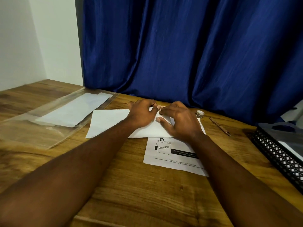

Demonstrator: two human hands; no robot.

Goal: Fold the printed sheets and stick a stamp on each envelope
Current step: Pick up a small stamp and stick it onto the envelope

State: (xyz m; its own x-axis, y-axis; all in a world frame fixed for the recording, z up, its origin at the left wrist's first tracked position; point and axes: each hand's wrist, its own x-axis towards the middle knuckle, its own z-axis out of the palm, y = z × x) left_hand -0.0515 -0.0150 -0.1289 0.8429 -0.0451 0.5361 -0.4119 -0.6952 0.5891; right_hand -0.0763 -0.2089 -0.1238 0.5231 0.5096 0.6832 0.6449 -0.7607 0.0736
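A white envelope [108, 122] lies flat on the wooden table [131, 194], near the back edge. My left hand [141, 114] rests on its upper middle, fingers curled. My right hand [178, 120] is just to the right; thumb and fingertips of both hands pinch a small pale piece, probably a stamp [159, 108], over the envelope's top. A printed sheet [170, 154] with a "CONFIDENTIAL" drawing lies partly under the envelope, toward me. A small roll of stamps or tape [199, 113] stands to the right of my hands.
A clear plastic sleeve with white envelopes [72, 110] lies at the left. A brown pen [219, 126] lies at the right. A black mesh tray [282, 153] stands at the right edge. A blue curtain [188, 46] hangs behind the table.
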